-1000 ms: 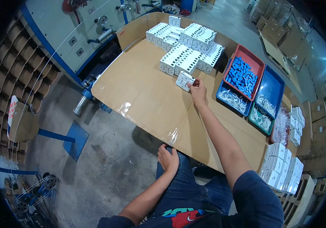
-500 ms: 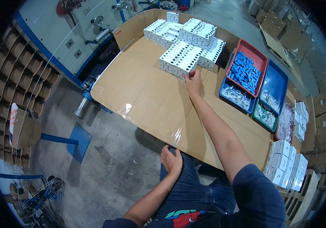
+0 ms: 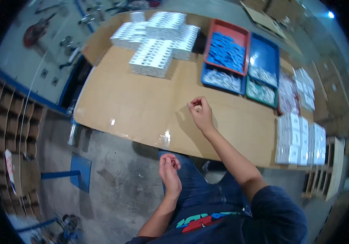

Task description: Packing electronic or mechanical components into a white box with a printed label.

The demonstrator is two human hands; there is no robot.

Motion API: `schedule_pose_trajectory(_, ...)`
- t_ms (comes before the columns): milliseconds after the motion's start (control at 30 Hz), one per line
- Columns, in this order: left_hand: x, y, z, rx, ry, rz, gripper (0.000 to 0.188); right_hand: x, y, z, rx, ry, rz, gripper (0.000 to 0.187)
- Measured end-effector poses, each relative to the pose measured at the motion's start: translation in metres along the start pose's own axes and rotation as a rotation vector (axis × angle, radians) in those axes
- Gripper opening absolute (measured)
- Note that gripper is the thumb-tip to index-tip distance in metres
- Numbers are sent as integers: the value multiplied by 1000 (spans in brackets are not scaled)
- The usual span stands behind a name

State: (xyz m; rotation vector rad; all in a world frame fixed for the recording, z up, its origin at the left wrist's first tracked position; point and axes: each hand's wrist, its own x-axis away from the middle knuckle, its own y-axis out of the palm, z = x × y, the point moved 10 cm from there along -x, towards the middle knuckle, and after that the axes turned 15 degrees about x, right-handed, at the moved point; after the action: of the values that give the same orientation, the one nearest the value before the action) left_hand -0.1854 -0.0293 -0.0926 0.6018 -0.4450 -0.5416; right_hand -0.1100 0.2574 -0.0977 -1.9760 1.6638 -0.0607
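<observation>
1. The right hand (image 3: 201,114) hovers over the bare middle of the cardboard-covered bench (image 3: 134,110), fingers curled loosely, holding nothing that shows
2. The left hand (image 3: 169,171) hangs below the bench edge above the knee (fingers bunched, nothing visible in them)
3. Stacks of white boxes (image 3: 152,61) sit at the far side, well apart from both hands
4. A red tray (image 3: 245,34) of blue parts stands right of them
</observation>
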Motion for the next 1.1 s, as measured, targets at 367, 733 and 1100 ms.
schedule_pose_trajectory(367,190,242,259,476,311,-1377,40,153,-193,57,76,252,-102,13)
schedule_pose_trajectory(733,282,235,268,190,1169,-1121,37,163,-209,83,75,225,-95,15)
schedule_pose_trajectory(1100,314,302,204,638,-119,-1817,33,161,-200,97,-63,207,-34,10)
